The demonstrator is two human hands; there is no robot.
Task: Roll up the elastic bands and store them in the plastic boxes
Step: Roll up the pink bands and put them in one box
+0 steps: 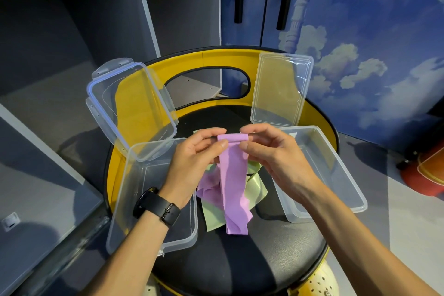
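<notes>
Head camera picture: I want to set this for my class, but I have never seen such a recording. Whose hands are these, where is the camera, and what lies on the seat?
No machine here: a person works with two bare hands, and one wide camera worn on the head looks down at them. The left hand, with a black watch on its wrist, and the right hand pinch the top end of a purple elastic band, just starting a roll; the rest hangs down. Under it lies a pale green band on a black seat with a yellow rim. A clear plastic box stands on each side, the left box and the right box, their lids open behind them.
</notes>
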